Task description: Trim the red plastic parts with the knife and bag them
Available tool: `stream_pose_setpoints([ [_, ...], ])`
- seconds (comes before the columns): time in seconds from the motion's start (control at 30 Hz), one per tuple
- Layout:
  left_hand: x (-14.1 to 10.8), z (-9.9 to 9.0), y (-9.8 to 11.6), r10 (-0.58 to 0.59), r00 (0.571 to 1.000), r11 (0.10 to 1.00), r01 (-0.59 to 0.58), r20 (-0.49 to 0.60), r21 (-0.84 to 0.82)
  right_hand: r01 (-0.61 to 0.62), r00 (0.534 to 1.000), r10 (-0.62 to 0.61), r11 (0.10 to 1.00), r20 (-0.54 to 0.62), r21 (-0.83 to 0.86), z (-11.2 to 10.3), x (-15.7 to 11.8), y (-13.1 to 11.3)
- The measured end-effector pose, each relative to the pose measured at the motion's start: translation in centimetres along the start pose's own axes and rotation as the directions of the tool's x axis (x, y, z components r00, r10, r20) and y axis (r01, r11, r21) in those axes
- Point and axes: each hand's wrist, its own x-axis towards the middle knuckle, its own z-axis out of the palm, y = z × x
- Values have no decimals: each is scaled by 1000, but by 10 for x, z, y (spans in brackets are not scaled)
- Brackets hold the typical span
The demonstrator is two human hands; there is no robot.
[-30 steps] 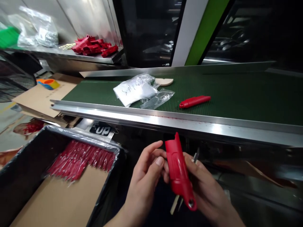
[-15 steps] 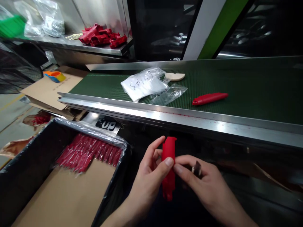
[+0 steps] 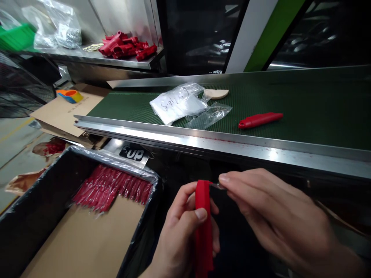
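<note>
Here's the red part (image 3: 203,216), lengthwise on the near side of the conveyor (image 3: 179,132), left hand (image 3: 179,227) wrapped around it! The right hand (image 3: 278,212) pinches a thin blade (image 3: 217,186) by its far end. It looks light, stiff, perhaps slippery; mid-length sides offer the surest grip, fingers clear of the edge.

At six o'clock the bottom edge cuts off the lower end of the red part (image 3: 204,226), which hides some of the left hand's (image 3: 181,231) fingers. At four o'clock the right hand (image 3: 278,208) is blurred toward the wrist and covers most of a slim tool (image 3: 217,186), its tip too small to make out. The lined box (image 3: 78,239) at eight o'clock and the green basket (image 3: 17,37) at ten run out of view.
</note>
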Motion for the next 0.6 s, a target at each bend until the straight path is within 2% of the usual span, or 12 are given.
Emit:
stream_pose_setpoints([
  [0.1, -1, -3, -5, 22, 999, 998, -21, 27, -52, 44, 998, -40, 996, 49, -77, 1, -1, 0],
  [0.33, -3, -4, -8, 72, 993, 995, -65, 93, -78, 58, 998, -59, 992, -1, -111, -1, 1, -5],
  [0.6, -5, -2, -4, 39, 995, 999, -36, 90, -33, 50, 999, -51, 991, -2, -123, -2, 1, -5],
])
